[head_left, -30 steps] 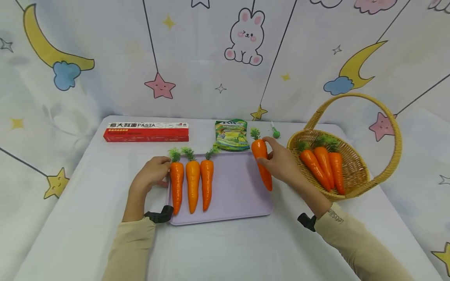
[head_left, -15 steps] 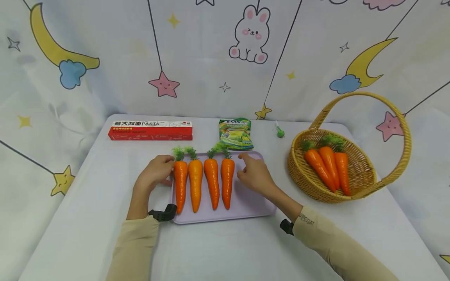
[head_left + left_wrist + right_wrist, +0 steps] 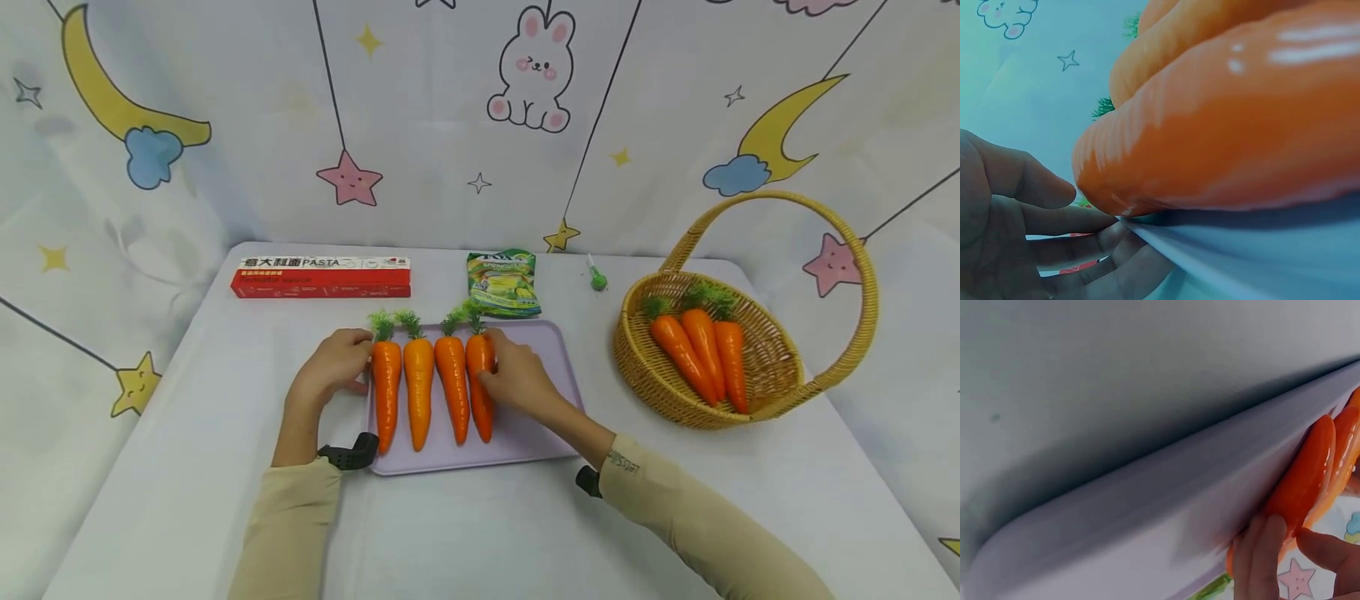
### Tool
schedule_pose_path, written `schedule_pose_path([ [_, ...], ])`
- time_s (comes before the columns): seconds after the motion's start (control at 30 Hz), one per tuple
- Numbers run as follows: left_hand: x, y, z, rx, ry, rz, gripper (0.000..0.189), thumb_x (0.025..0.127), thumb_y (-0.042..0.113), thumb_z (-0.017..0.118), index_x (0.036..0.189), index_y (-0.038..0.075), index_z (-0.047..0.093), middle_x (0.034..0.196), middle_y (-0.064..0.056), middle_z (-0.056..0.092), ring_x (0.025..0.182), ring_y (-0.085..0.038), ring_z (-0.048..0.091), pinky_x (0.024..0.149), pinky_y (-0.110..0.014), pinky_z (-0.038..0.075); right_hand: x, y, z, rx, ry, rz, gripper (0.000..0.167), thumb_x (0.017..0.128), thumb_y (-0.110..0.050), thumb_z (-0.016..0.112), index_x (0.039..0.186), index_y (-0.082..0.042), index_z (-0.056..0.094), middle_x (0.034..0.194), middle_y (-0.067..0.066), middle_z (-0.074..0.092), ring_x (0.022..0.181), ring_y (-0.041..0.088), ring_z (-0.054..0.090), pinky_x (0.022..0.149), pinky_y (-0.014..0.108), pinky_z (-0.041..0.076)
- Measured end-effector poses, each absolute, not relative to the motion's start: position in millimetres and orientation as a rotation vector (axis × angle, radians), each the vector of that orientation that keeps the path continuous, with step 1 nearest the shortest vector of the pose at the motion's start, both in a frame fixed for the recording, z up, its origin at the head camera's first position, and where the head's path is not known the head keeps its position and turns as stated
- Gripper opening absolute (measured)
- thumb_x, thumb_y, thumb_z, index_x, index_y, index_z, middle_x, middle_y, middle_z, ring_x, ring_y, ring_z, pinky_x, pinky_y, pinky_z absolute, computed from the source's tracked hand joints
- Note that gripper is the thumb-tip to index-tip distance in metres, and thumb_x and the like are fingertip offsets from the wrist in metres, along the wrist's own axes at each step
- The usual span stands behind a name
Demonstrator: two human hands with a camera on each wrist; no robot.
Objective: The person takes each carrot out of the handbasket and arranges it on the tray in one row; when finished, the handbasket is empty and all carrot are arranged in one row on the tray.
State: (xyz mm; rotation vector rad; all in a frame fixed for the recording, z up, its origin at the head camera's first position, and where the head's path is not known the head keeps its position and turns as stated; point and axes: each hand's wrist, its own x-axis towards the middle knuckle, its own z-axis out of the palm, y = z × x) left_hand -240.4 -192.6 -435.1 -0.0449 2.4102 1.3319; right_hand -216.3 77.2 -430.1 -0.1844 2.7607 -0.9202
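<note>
Several orange carrots with leafy green tops lie side by side on a lilac tray (image 3: 536, 429) in the head view. My right hand (image 3: 519, 377) pinches the rightmost carrot (image 3: 482, 412) near its thick end. In the right wrist view, fingers (image 3: 1261, 553) press one side of that carrot (image 3: 1305, 481) and a fingertip meets the other. My left hand (image 3: 337, 362) stays at the tray's left edge, beside the leftmost carrot (image 3: 386, 383). Its fingers are fairly straight in the left wrist view, with fingertips right at the tray rim (image 3: 1210, 250) below the carrot.
A wicker basket (image 3: 648, 392) with a tall handle stands on the right, holding 3 carrots (image 3: 701, 346). Behind the tray are a red and white pasta box (image 3: 321, 277), a green packet (image 3: 502, 285) and a small green-tipped item (image 3: 597, 279). A patterned cloth hangs behind the table.
My right hand has brought a carrot from the tray's right side to beside the others, drawn back from it, then taken hold again and shifted it slightly left. The left hand stays put.
</note>
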Motion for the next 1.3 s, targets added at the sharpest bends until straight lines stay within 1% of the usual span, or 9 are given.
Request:
schedule_pose_path([
  [0.27, -240, -192, -434, -0.044, 2.416, 1.324, 0.052, 0.107, 0.018, 0.04, 0.149, -0.013, 0.039, 0.138, -0.032, 0.051, 0.115, -0.042, 0.057, 0.08, -0.042, 0.063, -218, 72, -431, -0.199, 2.761, -0.932, 0.062, 0.093, -0.009, 0.071, 0.147, 0.0, 0.044, 0.082, 0.009, 0.064, 0.061, 0.02, 0.061, 0.051, 0.026, 0.051],
  [0.4, -241, -187, -433, -0.022, 2.414, 1.337, 0.052, 0.107, 0.017, 0.039, 0.149, -0.014, 0.039, 0.14, -0.034, 0.05, 0.118, -0.044, 0.056, 0.08, -0.044, 0.063, -217, 77, -431, -0.189, 2.777, -0.925, 0.063, 0.092, -0.011, 0.071, 0.147, 0.001, 0.043, 0.086, 0.01, 0.065, 0.064, 0.021, 0.061, 0.053, 0.027, 0.05],
  [0.7, -240, -187, -434, -0.039, 2.386, 1.335, 0.053, 0.107, 0.018, 0.039, 0.149, -0.014, 0.037, 0.142, -0.035, 0.047, 0.119, -0.046, 0.055, 0.077, -0.042, 0.063, -217, 81, -431, -0.161, 2.706, -0.95, 0.073, 0.095, -0.013, 0.07, 0.155, 0.003, 0.031, 0.094, 0.013, 0.066, 0.066, 0.022, 0.062, 0.053, 0.027, 0.053],
  [0.8, -238, -189, -433, -0.043, 2.379, 1.339, 0.053, 0.107, 0.017, 0.036, 0.149, -0.015, 0.036, 0.143, -0.035, 0.046, 0.12, -0.047, 0.054, 0.076, -0.042, 0.063, -218, 80, -430, -0.173, 2.714, -0.918, 0.072, 0.095, -0.014, 0.07, 0.154, 0.003, 0.032, 0.097, 0.013, 0.067, 0.067, 0.021, 0.063, 0.054, 0.026, 0.053],
  [0.97, -237, -191, -436, -0.027, 2.359, 1.355, 0.053, 0.108, 0.017, 0.033, 0.15, -0.015, 0.034, 0.145, -0.035, 0.044, 0.122, -0.048, 0.054, 0.077, -0.043, 0.063, -217, 84, -425, -0.156, 2.699, -0.875, 0.073, 0.095, -0.014, 0.069, 0.156, 0.001, 0.031, 0.076, 0.008, 0.061, 0.059, 0.019, 0.058, 0.048, 0.024, 0.047],
  [1.03, -237, -192, -438, -0.017, 2.352, 1.361, 0.054, 0.108, 0.017, 0.032, 0.15, -0.015, 0.033, 0.145, -0.036, 0.043, 0.121, -0.048, 0.053, 0.076, -0.043, 0.063, -216, 87, -419, -0.143, 2.698, -0.832, 0.073, 0.096, -0.016, 0.069, 0.156, 0.0, 0.032, 0.074, 0.008, 0.059, 0.058, 0.02, 0.057, 0.047, 0.024, 0.045],
  [1.13, -236, -192, -438, -0.008, 2.34, 1.365, 0.054, 0.107, 0.017, 0.032, 0.15, -0.016, 0.033, 0.144, -0.036, 0.043, 0.121, -0.048, 0.053, 0.077, -0.043, 0.063, -215, 100, -402, -0.151, 2.737, -0.745, 0.064, 0.097, -0.022, 0.069, 0.152, -0.003, 0.042, 0.082, 0.006, 0.064, 0.067, 0.019, 0.06, 0.054, 0.026, 0.049],
  [1.2, -237, -192, -438, 0.0, 2.341, 1.363, 0.054, 0.107, 0.017, 0.033, 0.15, -0.016, 0.033, 0.143, -0.037, 0.044, 0.12, -0.048, 0.054, 0.076, -0.042, 0.063, -215, 115, -382, -0.16, 2.779, -0.708, 0.055, 0.098, -0.025, 0.068, 0.146, -0.004, 0.051, 0.092, 0.008, 0.069, 0.076, 0.02, 0.064, 0.061, 0.029, 0.054],
  [1.3, -238, -192, -436, 0.009, 2.349, 1.351, 0.055, 0.107, 0.018, 0.033, 0.15, -0.015, 0.033, 0.142, -0.036, 0.045, 0.12, -0.048, 0.054, 0.076, -0.041, 0.063, -217, 147, -349, -0.144, 2.838, -0.733, 0.043, 0.099, -0.026, 0.067, 0.135, -0.004, 0.059, 0.098, 0.011, 0.073, 0.081, 0.022, 0.069, 0.067, 0.034, 0.058],
])
